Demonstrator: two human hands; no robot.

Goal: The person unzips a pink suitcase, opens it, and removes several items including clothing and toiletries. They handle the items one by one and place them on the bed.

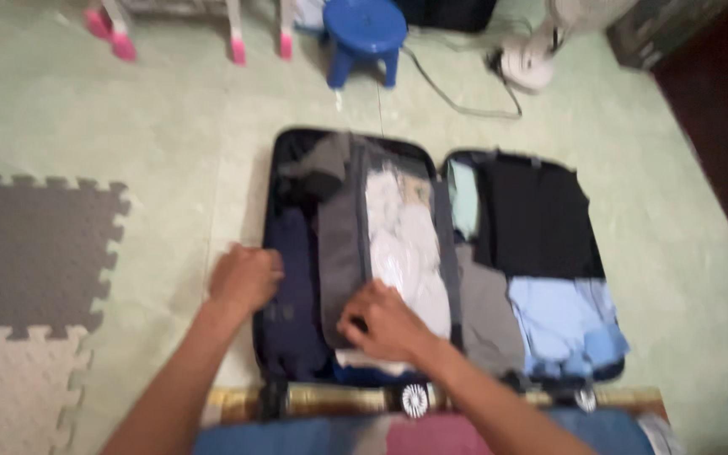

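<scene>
Pale green floor, open suitcase (273, 253) flat before us. Left hand (244, 278) curled over suitcase's left edge, steadying. Right hand (385, 322) presses grey mesh divider (343, 253) near front edge, fingers bent, grip unclear. We'd flatten white clothes (406, 244) evenly, keep fabric inside edges.

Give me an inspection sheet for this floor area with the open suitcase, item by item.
Surface: pale green floor, foam puzzle mats at left.
Job's things: open suitcase lying flat; grey pouch and white clothes in left half, black, grey and light blue clothes in right half.
Clutter: blue stool, pink-footed stand legs.
Grippers: left hand on the suitcase's left edge; right hand on the pouch; grip blurred.
Cables: grey cord by the white fan base.
Surroundings: dark doorway at right.
</scene>
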